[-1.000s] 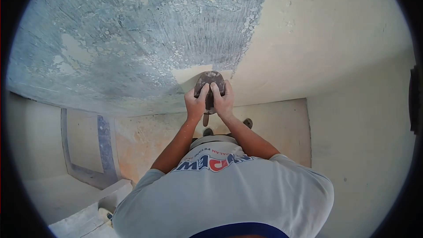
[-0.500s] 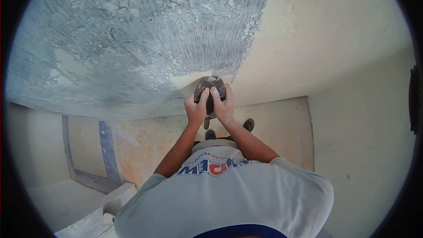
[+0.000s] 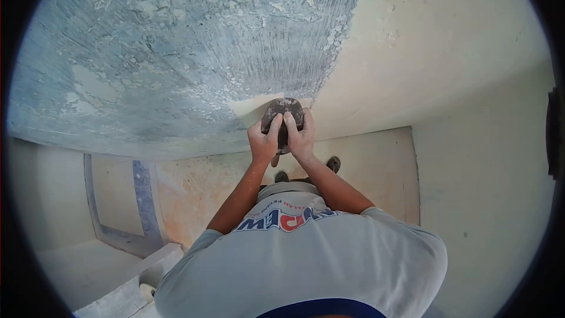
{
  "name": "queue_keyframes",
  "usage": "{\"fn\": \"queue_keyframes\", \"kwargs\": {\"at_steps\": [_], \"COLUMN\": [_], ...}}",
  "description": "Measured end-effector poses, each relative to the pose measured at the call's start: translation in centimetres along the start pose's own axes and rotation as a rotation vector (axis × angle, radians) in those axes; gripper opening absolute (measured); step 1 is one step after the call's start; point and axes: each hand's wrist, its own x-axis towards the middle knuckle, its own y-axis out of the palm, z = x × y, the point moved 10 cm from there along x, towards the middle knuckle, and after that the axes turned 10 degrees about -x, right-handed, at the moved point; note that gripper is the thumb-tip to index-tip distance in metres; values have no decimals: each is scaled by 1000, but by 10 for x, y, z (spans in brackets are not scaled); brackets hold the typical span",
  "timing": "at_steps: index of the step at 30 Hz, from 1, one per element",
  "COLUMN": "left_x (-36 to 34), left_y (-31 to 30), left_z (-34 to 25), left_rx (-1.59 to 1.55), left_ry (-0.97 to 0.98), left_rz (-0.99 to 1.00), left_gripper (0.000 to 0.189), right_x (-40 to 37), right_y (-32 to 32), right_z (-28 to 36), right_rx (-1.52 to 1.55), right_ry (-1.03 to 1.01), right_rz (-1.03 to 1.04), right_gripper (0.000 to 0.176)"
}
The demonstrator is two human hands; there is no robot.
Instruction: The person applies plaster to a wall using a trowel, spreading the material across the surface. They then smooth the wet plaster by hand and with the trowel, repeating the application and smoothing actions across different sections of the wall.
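A dark, rounded hand tool (image 3: 283,106), spotted with whitish material, is held against the lower part of the wall (image 3: 247,53). My left hand (image 3: 263,136) grips its left side and my right hand (image 3: 301,135) its right side. Both thumbs lie side by side on its back, with the other fingers curled around the edges and partly hidden. Below the hands, a brown handle-like end (image 3: 275,161) sticks out. A smooth cream patch (image 3: 254,105) borders the tool at the upper left. Pale dust coats both hands.
Rough blue-grey surface covers the wall's left part, with smooth cream surface (image 3: 406,53) on the right. Below is a stained floor (image 3: 200,182) with my shoes (image 3: 333,164) on it. A side wall (image 3: 477,200) stands right, and a pale ledge (image 3: 159,262) lies lower left.
Both hands and the dark tool have shifted slightly upward along the wall in view. The grip stays the same.
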Motion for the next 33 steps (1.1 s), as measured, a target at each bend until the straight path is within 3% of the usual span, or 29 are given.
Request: {"fn": "queue_keyframes", "kwargs": {"at_steps": [6,9,14,16,20,23,30,33], "left_x": [-2,0,1,2,-4,5,3,4], "left_y": [-1,-1,-2,1,-4,4,-1,3], "left_z": [-3,-1,-7,-9,3,-26,-14,-32], "left_rx": [-38,-17,-30,-46,-32,-18,34,18], "left_ry": [91,-20,53,-46,-14,-5,27,23], "left_rz": [-25,21,-12,24,11,19,6,31], "left_gripper": [25,26,25,25,25,27,28,27], "right_x": [-1,-2,-3,-1,-7,6,-6,9], "right_y": [3,-2,1,-3,-2,-7,0,-1], "right_z": [-6,8,9,19,13,45,11,42], "right_rx": [8,-28,23,0,-6,-65,4,89], "right_ry": [16,32,48,54,47,12,75,57], "right_rz": [1,0,-11,-10,-39,-23,2,12], "right_gripper": [19,20,19,19,20,21,19,19]}}
